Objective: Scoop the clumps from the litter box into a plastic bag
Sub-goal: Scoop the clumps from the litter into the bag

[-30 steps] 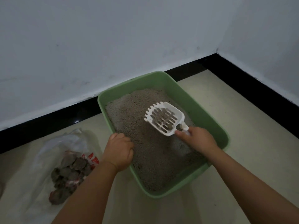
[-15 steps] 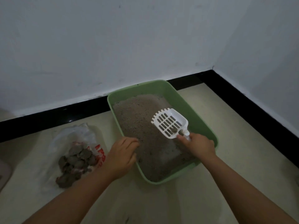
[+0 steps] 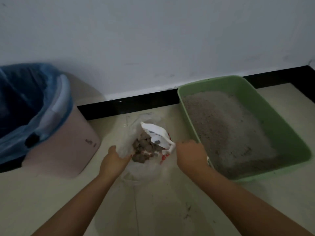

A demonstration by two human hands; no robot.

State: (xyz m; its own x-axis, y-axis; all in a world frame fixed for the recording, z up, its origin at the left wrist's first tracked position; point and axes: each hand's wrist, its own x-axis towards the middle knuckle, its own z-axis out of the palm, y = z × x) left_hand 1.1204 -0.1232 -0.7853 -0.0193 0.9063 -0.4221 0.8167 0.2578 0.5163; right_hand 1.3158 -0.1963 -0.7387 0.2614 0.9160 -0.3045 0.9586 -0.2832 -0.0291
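A clear plastic bag (image 3: pixel 136 169) with red print lies on the floor, holding a pile of grey-brown clumps (image 3: pixel 144 150). My left hand (image 3: pixel 114 159) grips the bag's left edge and holds its mouth wide. My right hand (image 3: pixel 190 155) grips the handle of a white slotted scoop (image 3: pixel 156 133), tipped over the bag's mouth with a small clump at its lower edge. The green litter box (image 3: pixel 281 126), filled with grey litter, stands on the floor just right of my right hand.
A pink bin (image 3: pixel 68 147) lined with a blue bag (image 3: pixel 25 99) stands at the left. A white wall with a black skirting (image 3: pixel 129 104) runs behind. Cream floor tiles with some dirt specks lie in front.
My right hand carried the scoop left, out of the litter box, and tipped it over the bag. My left hand left the box rim and took hold of the bag's edge. The view swung left.
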